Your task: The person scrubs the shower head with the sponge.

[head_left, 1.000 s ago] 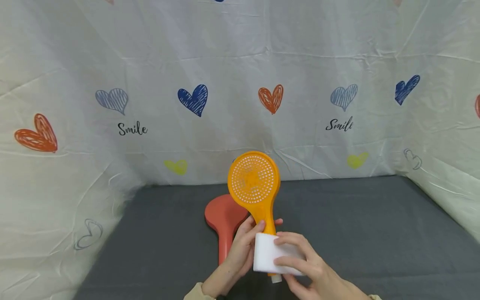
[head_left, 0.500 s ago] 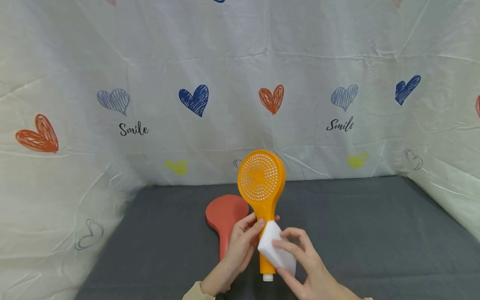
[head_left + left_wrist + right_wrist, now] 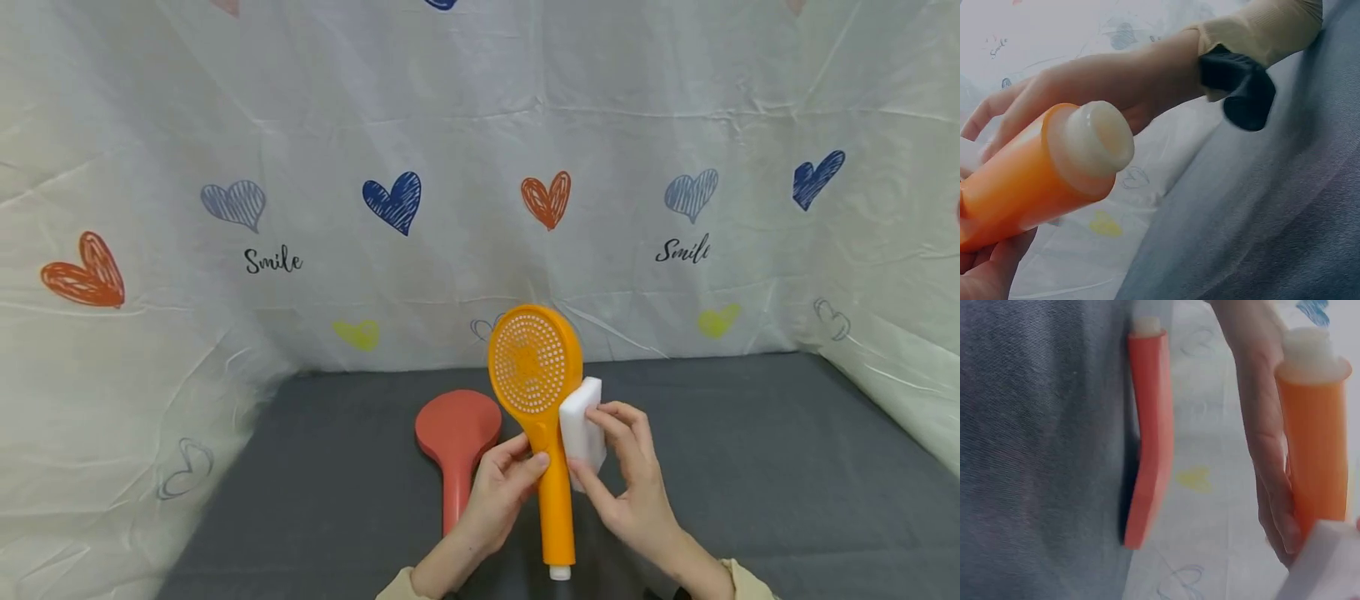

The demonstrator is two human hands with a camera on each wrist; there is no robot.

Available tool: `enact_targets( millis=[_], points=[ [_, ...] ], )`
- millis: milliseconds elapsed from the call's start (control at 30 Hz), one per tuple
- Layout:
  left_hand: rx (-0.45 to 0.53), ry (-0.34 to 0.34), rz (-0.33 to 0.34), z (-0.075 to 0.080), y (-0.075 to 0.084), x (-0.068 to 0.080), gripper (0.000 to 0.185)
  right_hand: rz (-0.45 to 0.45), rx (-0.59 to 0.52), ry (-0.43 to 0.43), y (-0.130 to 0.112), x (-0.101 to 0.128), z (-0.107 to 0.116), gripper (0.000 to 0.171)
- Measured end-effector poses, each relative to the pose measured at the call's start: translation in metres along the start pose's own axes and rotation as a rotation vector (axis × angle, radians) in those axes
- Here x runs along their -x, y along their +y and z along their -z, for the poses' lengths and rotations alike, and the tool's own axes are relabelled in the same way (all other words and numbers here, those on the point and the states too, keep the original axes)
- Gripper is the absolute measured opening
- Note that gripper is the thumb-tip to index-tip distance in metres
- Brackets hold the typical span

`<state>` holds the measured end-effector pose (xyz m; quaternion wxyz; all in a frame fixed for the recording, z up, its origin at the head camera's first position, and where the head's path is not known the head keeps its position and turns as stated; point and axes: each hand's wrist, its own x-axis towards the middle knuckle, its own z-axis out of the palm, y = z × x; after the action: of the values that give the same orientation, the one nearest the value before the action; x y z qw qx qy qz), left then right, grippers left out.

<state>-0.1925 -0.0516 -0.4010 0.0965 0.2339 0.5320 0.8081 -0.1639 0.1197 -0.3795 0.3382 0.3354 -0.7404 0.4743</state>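
My left hand [image 3: 504,487] grips an orange shower head [image 3: 556,500] by the upper handle, its perforated face upright toward me. A pale threaded end [image 3: 1100,137] shows at the handle's bottom in the left wrist view. With fingertips and thumb, my right hand [image 3: 637,487] pinches a white sponge block [image 3: 581,429] against the right side of the shower head's neck. In the right wrist view only a corner of the sponge [image 3: 1329,565] shows, beside the orange handle [image 3: 1316,444].
A red shower head [image 3: 457,425] lies on the dark grey cloth [image 3: 750,467] just left of my hands, handle toward me. Behind and at both sides hangs a white curtain [image 3: 465,267] printed with hearts and "Smile".
The sponge has gone from across the lower handle up to the neck's right side, turning upright. The orange shower head has shifted a little right and turned slightly.
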Motion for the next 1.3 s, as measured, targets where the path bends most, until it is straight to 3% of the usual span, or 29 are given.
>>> enact_targets(
  millis=[100,233,300,400,533,633,700,800,933,1000,1100,1300],
  points=[
    [-0.003,0.024,-0.020,0.003,0.001,-0.001,0.041,0.087,-0.031,-0.135,0.007,0.014,0.002,0.055],
    [-0.017,0.041,-0.067,0.007,0.003,-0.004,0.039,0.310,-0.053,-0.366,0.017,0.036,0.007,0.038],
    [-0.019,0.027,-0.079,0.008,0.002,-0.004,0.040,0.390,-0.050,-0.408,0.020,0.039,0.008,0.033],
    [-0.034,-0.005,-0.092,0.006,0.001,-0.004,0.043,0.413,-0.019,-0.305,0.023,0.031,0.006,0.031],
    [-0.044,-0.049,-0.067,0.002,-0.003,-0.002,0.046,0.350,0.063,-0.056,0.031,0.012,0.003,0.031],
    [-0.027,-0.081,-0.046,0.000,-0.004,-0.002,0.045,0.302,0.093,0.032,0.036,0.006,0.003,0.034],
    [-0.009,-0.093,-0.045,0.000,-0.003,-0.001,0.044,0.283,0.088,0.005,0.037,0.009,0.002,0.036],
    [0.026,-0.104,-0.058,0.001,0.001,-0.001,0.041,0.281,0.038,-0.148,0.033,0.020,0.003,0.036],
    [0.046,-0.084,-0.075,0.002,0.004,-0.001,0.040,0.399,0.008,-0.385,0.025,0.035,0.006,0.033],
    [0.035,-0.065,-0.065,0.003,0.005,-0.002,0.040,0.464,-0.002,-0.449,0.023,0.038,0.007,0.031],
    [0.016,-0.047,-0.035,0.001,0.004,-0.002,0.039,0.491,-0.025,-0.420,0.023,0.037,0.006,0.031],
    [0.000,-0.087,0.007,-0.001,0.000,-0.001,0.047,0.353,-0.012,-0.118,0.031,0.016,-0.004,0.037]
  ],
)
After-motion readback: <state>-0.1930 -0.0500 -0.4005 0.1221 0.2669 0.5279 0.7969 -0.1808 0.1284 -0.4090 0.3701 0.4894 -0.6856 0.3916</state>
